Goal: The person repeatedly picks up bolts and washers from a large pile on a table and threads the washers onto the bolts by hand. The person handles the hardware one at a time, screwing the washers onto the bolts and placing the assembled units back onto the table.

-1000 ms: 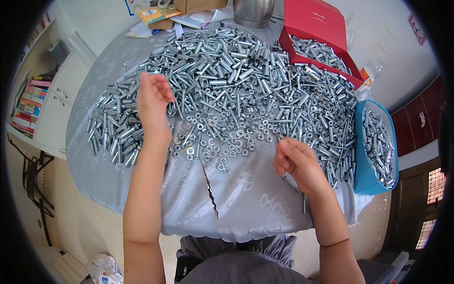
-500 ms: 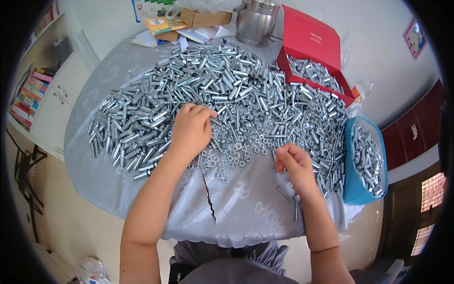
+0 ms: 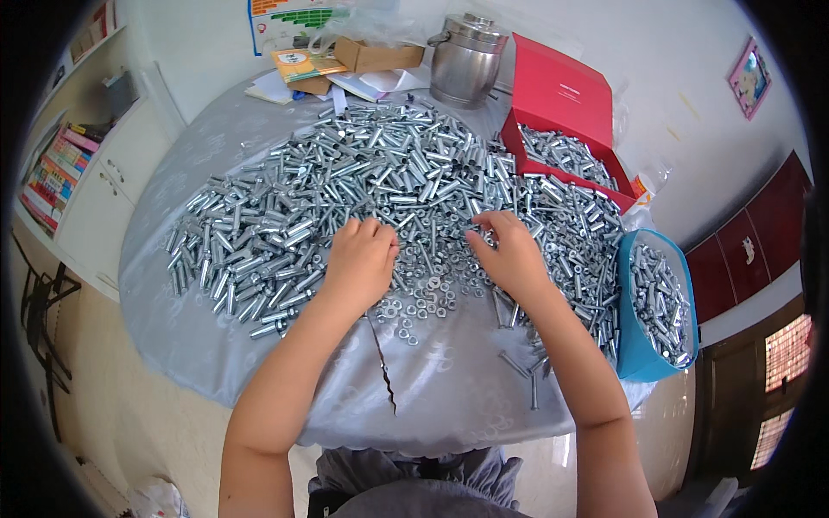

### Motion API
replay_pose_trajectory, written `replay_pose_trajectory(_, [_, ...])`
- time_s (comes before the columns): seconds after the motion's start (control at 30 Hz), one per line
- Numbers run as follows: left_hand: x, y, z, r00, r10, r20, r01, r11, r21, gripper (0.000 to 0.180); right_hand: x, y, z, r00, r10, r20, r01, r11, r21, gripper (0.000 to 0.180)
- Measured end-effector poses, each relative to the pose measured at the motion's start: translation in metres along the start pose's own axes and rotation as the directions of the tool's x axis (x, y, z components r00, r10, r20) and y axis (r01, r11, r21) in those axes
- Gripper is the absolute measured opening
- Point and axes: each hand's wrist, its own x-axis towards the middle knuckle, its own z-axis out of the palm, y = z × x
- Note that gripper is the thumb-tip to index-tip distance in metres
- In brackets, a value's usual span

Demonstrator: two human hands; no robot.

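A wide heap of silvery metal sleeves and bolts point(image 3: 268, 216) covers the grey tablecloth. Hex nuts and washers point(image 3: 425, 302) lie at its near middle edge, between my hands. My left hand point(image 3: 361, 263) rests at the heap's edge left of the nuts, fingers curled in and closed; whatever is in them is hidden. To the right of the nuts, my right hand point(image 3: 511, 256) reaches over the heap with thumb and forefinger apart, and nothing shows between them. A few loose bolts point(image 3: 533, 390) lie on the cloth near my right forearm.
A blue bin point(image 3: 637, 337) full of metal parts stands at the right edge. Behind it sits an open red box point(image 3: 561, 82) holding more. A steel pot point(image 3: 468, 65), a cardboard box point(image 3: 378, 55) and papers line the back. A dark slit point(image 3: 383, 371) runs in the cloth.
My right hand has moved forward and left, from the near right edge to the heap beside the nuts. My left hand stays in nearly the same place, its fingers more curled. The view has tilted slightly.
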Motion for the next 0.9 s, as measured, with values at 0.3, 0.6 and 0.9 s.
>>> replay_pose_trajectory(0.3, [-0.002, 0.002, -0.004, 0.999, -0.046, 0.0, 0.046, 0.998, 0.038, 0.013, 0.02, 0.005, 0.021, 0.994, 0.113, 0.008, -0.11, 0.979, -0.17, 0.023])
replay_pose_trajectory(0.6, [-0.004, 0.004, 0.001, 0.999, -0.034, 0.01, 0.032, 0.99, 0.134, 0.011, -0.025, -0.016, -0.027, 0.986, 0.169, -0.003, -0.167, 0.979, 0.118, 0.02])
replay_pose_trajectory(0.9, [0.0, 0.024, -0.005, 0.997, -0.056, -0.059, 0.047, 0.989, -0.14, 0.013, -0.074, -0.011, -0.035, 0.991, 0.091, -0.098, 0.024, 0.601, 0.799, 0.021])
